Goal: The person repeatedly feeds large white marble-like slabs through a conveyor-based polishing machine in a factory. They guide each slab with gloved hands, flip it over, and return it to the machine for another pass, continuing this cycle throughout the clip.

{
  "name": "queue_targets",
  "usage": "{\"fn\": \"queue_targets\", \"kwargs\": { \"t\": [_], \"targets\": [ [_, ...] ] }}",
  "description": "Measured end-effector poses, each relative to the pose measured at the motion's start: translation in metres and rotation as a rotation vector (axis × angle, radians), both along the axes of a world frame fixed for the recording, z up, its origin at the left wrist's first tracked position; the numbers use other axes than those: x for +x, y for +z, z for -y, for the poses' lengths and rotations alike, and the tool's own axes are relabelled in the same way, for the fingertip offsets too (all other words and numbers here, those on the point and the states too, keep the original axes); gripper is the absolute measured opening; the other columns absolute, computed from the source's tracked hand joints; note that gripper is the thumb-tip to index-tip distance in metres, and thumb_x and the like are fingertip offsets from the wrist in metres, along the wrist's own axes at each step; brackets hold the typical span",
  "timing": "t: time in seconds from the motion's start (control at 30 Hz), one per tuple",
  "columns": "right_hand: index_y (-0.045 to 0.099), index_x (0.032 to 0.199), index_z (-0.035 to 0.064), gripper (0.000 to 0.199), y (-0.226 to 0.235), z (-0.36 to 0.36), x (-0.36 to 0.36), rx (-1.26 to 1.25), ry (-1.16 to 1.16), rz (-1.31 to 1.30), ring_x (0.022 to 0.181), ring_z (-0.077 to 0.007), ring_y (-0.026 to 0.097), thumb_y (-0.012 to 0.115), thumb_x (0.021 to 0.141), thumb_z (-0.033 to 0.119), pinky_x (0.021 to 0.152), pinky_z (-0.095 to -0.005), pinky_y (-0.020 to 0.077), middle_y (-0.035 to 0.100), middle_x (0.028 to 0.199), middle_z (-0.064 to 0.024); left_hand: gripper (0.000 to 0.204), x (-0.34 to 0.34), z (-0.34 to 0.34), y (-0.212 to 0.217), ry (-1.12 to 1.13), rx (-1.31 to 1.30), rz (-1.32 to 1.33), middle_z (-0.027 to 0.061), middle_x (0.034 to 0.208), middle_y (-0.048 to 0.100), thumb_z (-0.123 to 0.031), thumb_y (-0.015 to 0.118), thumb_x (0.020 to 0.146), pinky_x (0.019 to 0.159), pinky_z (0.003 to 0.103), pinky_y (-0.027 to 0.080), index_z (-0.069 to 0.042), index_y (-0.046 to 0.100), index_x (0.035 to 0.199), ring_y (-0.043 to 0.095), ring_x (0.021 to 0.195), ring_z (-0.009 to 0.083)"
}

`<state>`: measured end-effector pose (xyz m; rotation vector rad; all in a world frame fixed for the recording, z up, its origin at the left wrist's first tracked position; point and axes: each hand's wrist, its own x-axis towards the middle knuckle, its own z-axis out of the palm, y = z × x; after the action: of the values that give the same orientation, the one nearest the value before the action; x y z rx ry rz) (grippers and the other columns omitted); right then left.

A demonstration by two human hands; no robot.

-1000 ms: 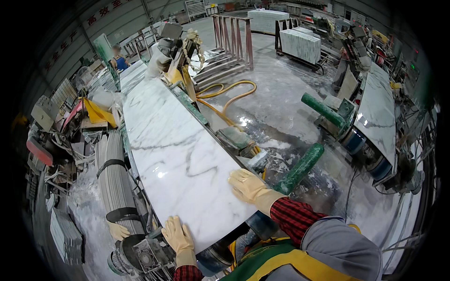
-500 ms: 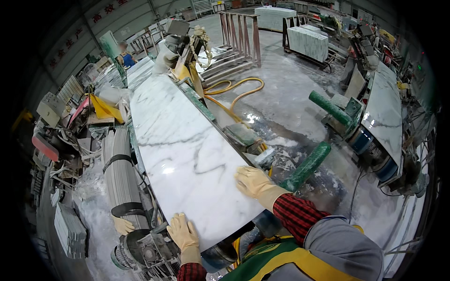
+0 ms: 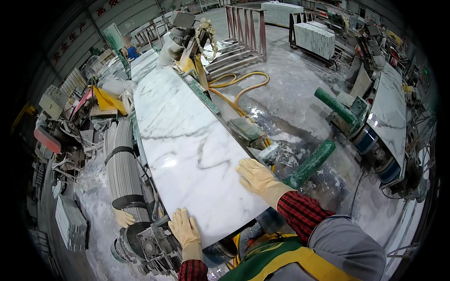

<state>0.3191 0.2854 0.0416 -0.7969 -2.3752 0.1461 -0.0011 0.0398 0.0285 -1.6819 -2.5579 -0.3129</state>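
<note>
A long white marble slab (image 3: 197, 145) with grey veins stretches away from me on a roller machine. My left hand (image 3: 186, 234), in a cream rubber glove, lies on the slab's near left edge, fingers extended. Flat near the right edge rests my right hand (image 3: 259, 181), in a matching glove, fingers stretched toward the slab's middle. Neither hand grips anything that I can see. Beneath the slab's near end, a dark blue roller (image 3: 220, 253) partly shows.
A green roller arm (image 3: 310, 164) sticks out to the right. A yellow hose (image 3: 253, 74) loops on the wet floor. At left are a strapped grey bundle (image 3: 120, 159), a motor (image 3: 149, 246) and a spare glove (image 3: 123, 218). A person in blue (image 3: 131, 50) stands far back.
The view has shifted slightly, so the scene sits a little farther right. Both hands stay at about the same spots on the slab.
</note>
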Motion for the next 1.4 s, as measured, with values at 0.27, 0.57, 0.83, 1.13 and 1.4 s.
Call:
{"fn": "queue_targets", "kwargs": {
  "t": [0.27,0.57,0.83,1.13,1.4],
  "targets": [
    [0.066,0.132,0.0042,0.041,0.001,0.004,0.004,-0.002,0.016,-0.039,0.133,-0.0403,0.060,0.072,0.096,0.024,0.119,-0.0515,0.0464,0.063,0.136,-0.0191,0.052,0.003,0.005,-0.002,-0.013,0.020,-0.006,0.0227,0.167,0.055,-0.025,0.062,0.110,0.131,0.062,0.027,-0.009,0.057,0.159,0.046,0.158,0.0430],
    [0.066,0.134,0.0042,0.042,-0.011,0.005,0.008,-0.019,0.026,-0.054,0.134,-0.0404,0.060,0.073,0.097,0.023,0.121,-0.0521,0.0459,0.064,0.139,-0.0196,0.054,0.004,0.011,-0.005,-0.002,0.008,0.015,0.0196,0.170,0.054,-0.026,0.063,0.110,0.133,0.064,0.026,-0.011,0.057,0.162,0.045,0.160,0.0416],
    [0.067,0.132,0.0053,0.039,-0.005,0.012,0.011,-0.046,0.017,-0.054,0.132,-0.0410,0.061,0.073,0.097,0.021,0.119,-0.0519,0.0473,0.065,0.138,-0.0189,0.054,0.010,0.014,0.001,-0.001,0.005,0.033,0.0202,0.170,0.054,-0.027,0.064,0.110,0.132,0.064,0.028,-0.012,0.057,0.161,0.046,0.159,0.0419],
    [0.068,0.128,0.0054,0.036,-0.010,0.012,0.015,0.047,0.018,-0.131,0.127,-0.0413,0.063,0.073,0.095,0.020,0.115,-0.0509,0.0492,0.066,0.131,-0.0173,0.053,0.013,0.014,0.000,-0.013,0.013,0.040,0.0204,0.170,0.055,-0.028,0.061,0.111,0.134,0.063,0.026,-0.010,0.057,0.161,0.046,0.160,0.0425],
    [0.072,0.131,0.0036,0.038,-0.013,0.013,0.007,0.017,0.041,-0.097,0.131,-0.0438,0.066,0.075,0.096,0.018,0.119,-0.0538,0.0501,0.071,0.137,-0.0215,0.050,0.008,0.026,-0.002,-0.021,0.079,-0.029,0.0189,0.166,0.059,-0.029,0.061,0.111,0.133,0.062,0.028,-0.010,0.062,0.158,0.050,0.156,0.0406]
  ]
}}
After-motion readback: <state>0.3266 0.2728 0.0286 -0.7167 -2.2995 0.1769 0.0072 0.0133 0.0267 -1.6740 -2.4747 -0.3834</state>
